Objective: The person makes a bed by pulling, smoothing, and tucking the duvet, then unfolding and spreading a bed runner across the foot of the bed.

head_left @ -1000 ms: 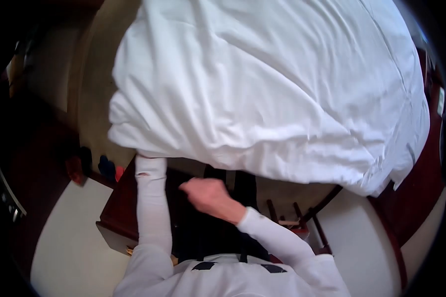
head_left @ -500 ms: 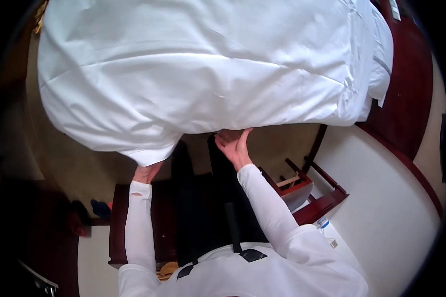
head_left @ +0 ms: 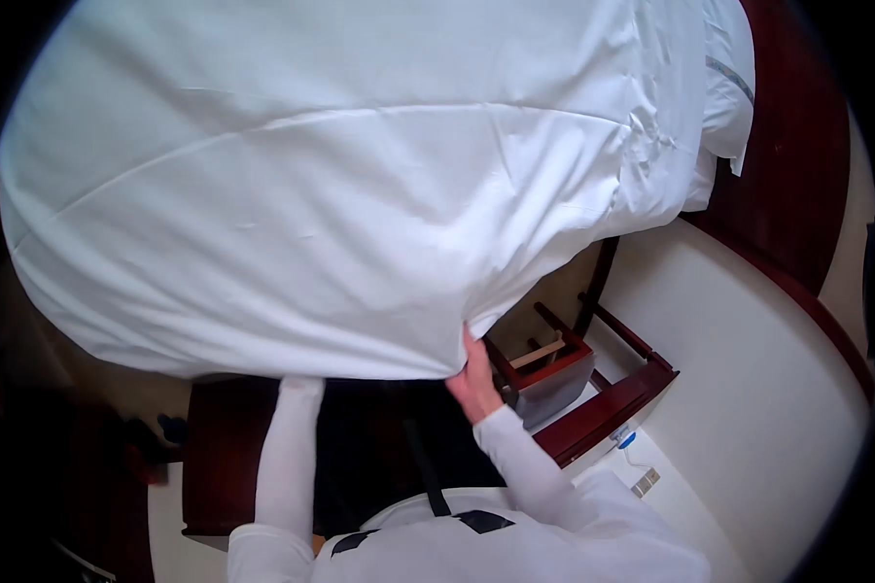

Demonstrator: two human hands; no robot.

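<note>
A large white sheet point(head_left: 360, 214) covers the bed and fills the upper part of the head view, with its near edge pulled toward my body. My right hand point(head_left: 474, 381) is closed on that edge at the centre, and folds run from its fingers up to the right. My left hand is hidden beneath the sheet's edge; only the white sleeve shows left of centre. Whether it grips the cloth cannot be seen.
Below the sheet at the right stands a dark red wooden chair or stool point(head_left: 554, 364). A dark red cabinet point(head_left: 226, 457) is at the lower left. The red headboard point(head_left: 792, 146) rises at the right beside a white wall point(head_left: 749, 360). Blue slippers lie at the left.
My right hand has closed on the sheet's edge and drawn it toward me. The left hand has gone from partly visible to hidden under the cloth. The view has shifted.
</note>
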